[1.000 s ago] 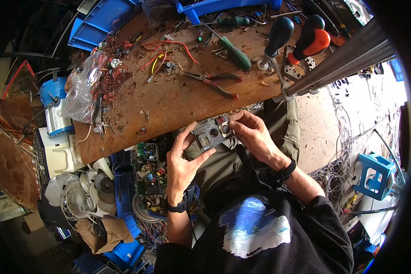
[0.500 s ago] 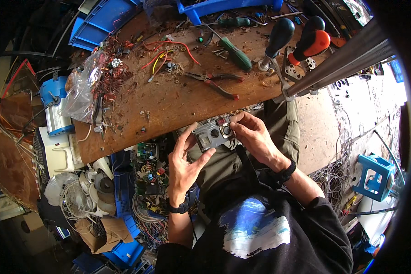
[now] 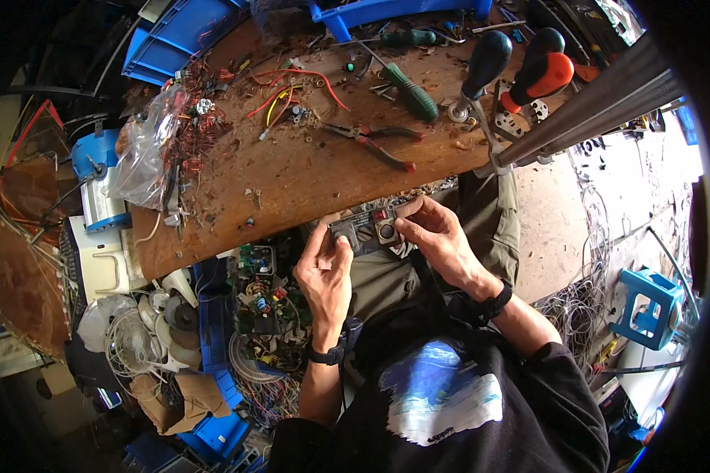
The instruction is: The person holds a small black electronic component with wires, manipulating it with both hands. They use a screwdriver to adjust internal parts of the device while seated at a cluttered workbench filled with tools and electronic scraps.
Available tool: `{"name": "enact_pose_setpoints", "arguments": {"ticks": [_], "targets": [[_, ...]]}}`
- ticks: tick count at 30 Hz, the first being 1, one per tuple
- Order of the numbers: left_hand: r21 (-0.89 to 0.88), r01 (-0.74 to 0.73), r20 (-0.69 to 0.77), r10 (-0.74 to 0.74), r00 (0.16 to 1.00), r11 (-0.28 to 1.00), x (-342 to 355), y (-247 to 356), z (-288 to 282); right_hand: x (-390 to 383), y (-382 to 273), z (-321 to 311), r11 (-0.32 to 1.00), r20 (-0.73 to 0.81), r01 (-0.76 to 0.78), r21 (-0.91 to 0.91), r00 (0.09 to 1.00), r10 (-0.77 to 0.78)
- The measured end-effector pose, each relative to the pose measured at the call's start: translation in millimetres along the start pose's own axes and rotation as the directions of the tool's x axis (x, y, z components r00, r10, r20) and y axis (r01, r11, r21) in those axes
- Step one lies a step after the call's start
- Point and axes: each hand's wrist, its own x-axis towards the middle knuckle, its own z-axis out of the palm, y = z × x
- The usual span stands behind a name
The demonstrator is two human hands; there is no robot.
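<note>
My left hand (image 3: 326, 268) is closed on the left end of a grey metal panel (image 3: 348, 236), its thumb on the lower left part. My right hand (image 3: 431, 240) grips the panel's right end with thumb and bent fingers, near a small red part and a silver square piece with a round opening. The panel is held over my lap, just in front of the brown wooden bench's (image 3: 237, 205) near edge. Pliers (image 3: 371, 140) with dark red handles and a green screwdriver (image 3: 410, 93) lie on the bench above it.
Tangled copper wire (image 3: 193, 142), a clear plastic bag (image 3: 142, 158) and blue bins (image 3: 156, 43) are at upper left. Large handled tools (image 3: 536, 79) and metal bars (image 3: 584, 110) stand at right, above a blue stool (image 3: 647, 307). Circuit boards (image 3: 264, 299) and scrap crowd the lower left.
My left hand has turned, its thumb moving up onto the panel's face and the wrist shifting right. The panel now looks tilted and more level, with my right hand still at its end.
</note>
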Motion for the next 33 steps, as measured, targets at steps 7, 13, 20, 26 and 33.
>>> {"name": "enact_pose_setpoints", "arguments": {"ticks": [7,13,20,26,33], "targets": [[-0.062,0.019,-0.022,-0.020,1.000,0.998,4.6,-3.9,-1.8,-0.5,-5.5,2.6,0.998,0.014,-0.044,-0.039,0.999,0.044],[0.053,-0.068,0.113,0.062,0.992,0.996,7.1,12.0,-8.2,5.3,7.6,-10.4,0.971,0.049,-0.105,0.215,0.994,0.097],[-0.032,-0.151,0.210,0.154,0.965,0.988,0.7,10.7,-5.5,6.0,15.8,-14.2,0.952,0.057,-0.115,0.284,0.993,0.103],[-0.056,-0.081,0.215,0.092,0.972,0.995,-1.7,9.0,-2.5,5.7,13.4,-12.6,0.956,0.064,-0.108,0.274,0.993,0.094],[-0.105,-0.038,0.237,0.062,0.970,0.994,-1.7,7.5,-3.6,4.1,14.5,-16.8,0.982,0.054,-0.071,0.175,0.997,0.062]]}}
